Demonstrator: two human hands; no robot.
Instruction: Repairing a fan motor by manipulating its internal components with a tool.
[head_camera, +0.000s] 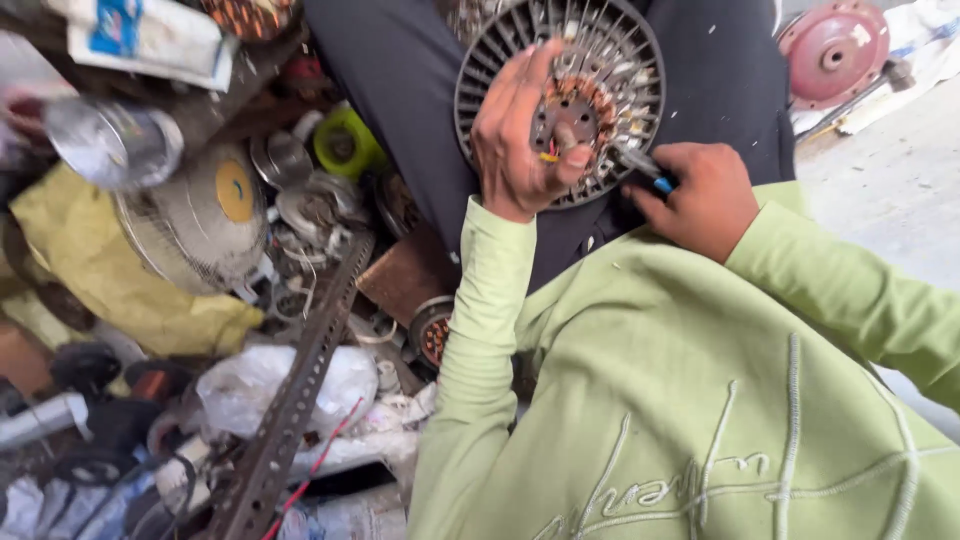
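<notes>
— Green sleeves fill the near view; what do the hands hold?

— Left hand (520, 135) lies spread over the face of a round motor stator (560, 95), thumb and fingers curled onto its hub, pinching near short coloured wire ends (548, 155). Disc rests on the person's dark-trousered lap (400, 90), face tilted toward the camera.

— Right hand?

— Right hand (705, 195) is fisted around a blue-handled tool (650, 172), probably pliers or a screwdriver; cannot tell which. Metal tip meets the stator's lower right rim.

— How do tool and work lie?

— Stator sits up and left of the right fist. Tool's long axis runs from the fist up-left toward the hub. Left hand is nearer the hub; right stays at the rim.

— Surroundings?

— Off the lap's left edge: small fan with yellow centre (205, 215), green-yellow spool (345, 145), perforated angle bar (300, 390) running diagonally, plastic bags. Far right corner of the floor: red disc (835, 50).
</notes>
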